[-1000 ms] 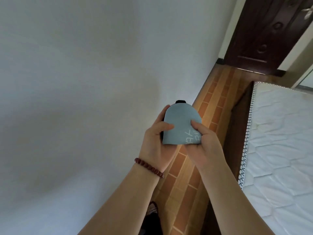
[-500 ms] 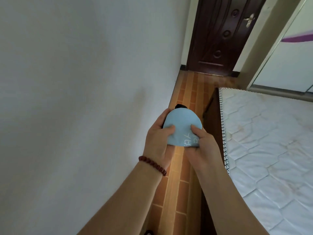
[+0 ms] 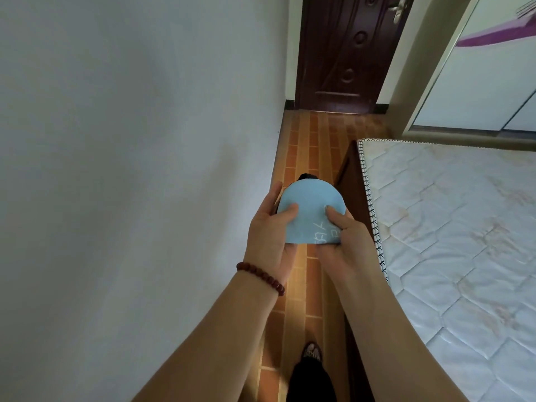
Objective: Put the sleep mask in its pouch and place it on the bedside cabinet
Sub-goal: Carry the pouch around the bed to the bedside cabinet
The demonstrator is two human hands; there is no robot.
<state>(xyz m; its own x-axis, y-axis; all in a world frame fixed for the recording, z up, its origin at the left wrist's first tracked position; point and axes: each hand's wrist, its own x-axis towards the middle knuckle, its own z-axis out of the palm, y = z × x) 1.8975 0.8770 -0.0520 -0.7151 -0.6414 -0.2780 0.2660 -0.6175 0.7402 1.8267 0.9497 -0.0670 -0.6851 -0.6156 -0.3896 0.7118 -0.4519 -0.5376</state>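
A light blue, dome-shaped pouch (image 3: 310, 211) with white lettering is held at chest height over the narrow floor strip. A bit of black, the sleep mask (image 3: 308, 177), sticks out at its far top edge. My left hand (image 3: 268, 227) grips the pouch's left side, thumb on its face. On the right lower corner my right hand (image 3: 340, 236) pinches it, thumb on top. The bedside cabinet is not in view.
A white wall (image 3: 130, 169) runs close along the left. A bare quilted mattress (image 3: 452, 242) on a dark bed frame fills the right. Between them lies a narrow wood-pattern floor (image 3: 307, 140) leading to a dark door (image 3: 345, 53). My foot (image 3: 311, 351) stands on it.
The view has swung right and up, showing more of the door and mattress. Both hands keep hold of the pouch; my right thumb has shifted slightly up its face.
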